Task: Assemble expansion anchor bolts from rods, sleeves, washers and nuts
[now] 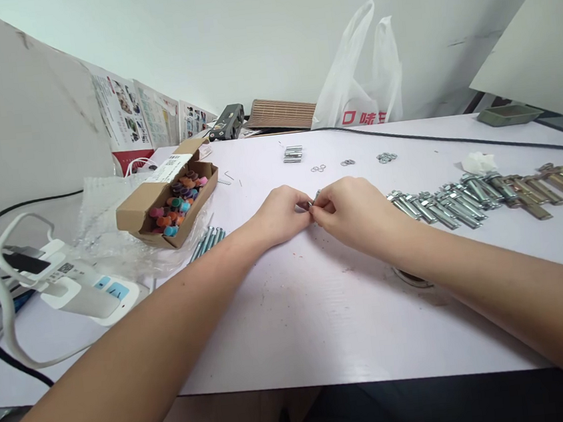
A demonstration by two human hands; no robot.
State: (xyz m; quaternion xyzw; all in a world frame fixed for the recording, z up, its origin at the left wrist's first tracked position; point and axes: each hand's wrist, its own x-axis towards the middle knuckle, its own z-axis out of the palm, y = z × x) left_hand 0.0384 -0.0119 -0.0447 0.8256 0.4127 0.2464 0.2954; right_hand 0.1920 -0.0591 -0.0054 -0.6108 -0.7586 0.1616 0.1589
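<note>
Nearest you, the front edge of the table [330, 384] runs under both your forearms, and the white top between that edge and your hands lies open, marked only with a few specks and scuffs. A dark ring-shaped thing [412, 279] sits half hidden under your right forearm.

Your left hand [282, 214] and right hand [349, 210] meet at the middle of the table, fingertips pressed together on a small metal piece [314, 199]. Both hands pinch it, and only a glint of it shows between the fingers, so you cannot tell exactly what it is.

Just left of your left hand lies a short bundle of bolts [207, 240], and beyond that an open cardboard box [170, 202] of coloured caps rests on a clear plastic sheet [108, 242]. Further left, a white power strip [81, 286] with its cables crowds the table's left edge.

To the right of your right hand, a row of anchor bolts [486, 195] stretches toward the right edge, silver ones close to the hand and brass-coloured ones further out.

Beyond your hands the top stays mostly free up to a few sleeves [293, 154] and little heaps of washers [386, 157]. A black cable [455, 139] crosses behind them. At the far edge a white plastic bag [362, 88] stands against the pale wall, with leaflets [145, 118] propped to the left.
</note>
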